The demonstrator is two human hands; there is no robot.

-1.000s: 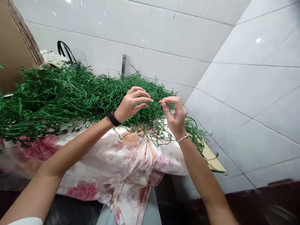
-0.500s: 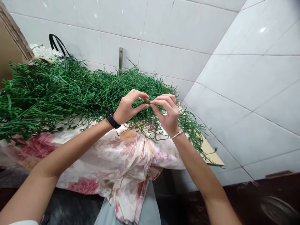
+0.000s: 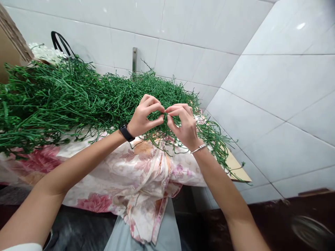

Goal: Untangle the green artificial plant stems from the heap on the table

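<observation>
My left hand (image 3: 148, 115), with a black band on the wrist, has thumb and forefinger pinched together. Its fingertips almost meet those of my right hand (image 3: 183, 122), which is also pinched and wears a silver bracelet. Whatever lies between the fingertips is too small to make out against the green behind. Both hands are over the front right part of a big heap of thin green artificial stems (image 3: 78, 94), branched and tangled. A few loose stems hang down below the hands.
A floral cloth (image 3: 110, 174) drapes under the heap and over my lap. White flowers (image 3: 45, 54), a black loop (image 3: 61, 43) and a cardboard box (image 3: 12, 45) are at the back left. Tan board (image 3: 238, 165) sticks out at right. Tiled walls (image 3: 199, 28) stand behind and to the right.
My left hand's fingers have curled in and its thumb and forefinger have closed to a tighter pinch. My right hand stays close by, still pinching. The view has tilted slightly.
</observation>
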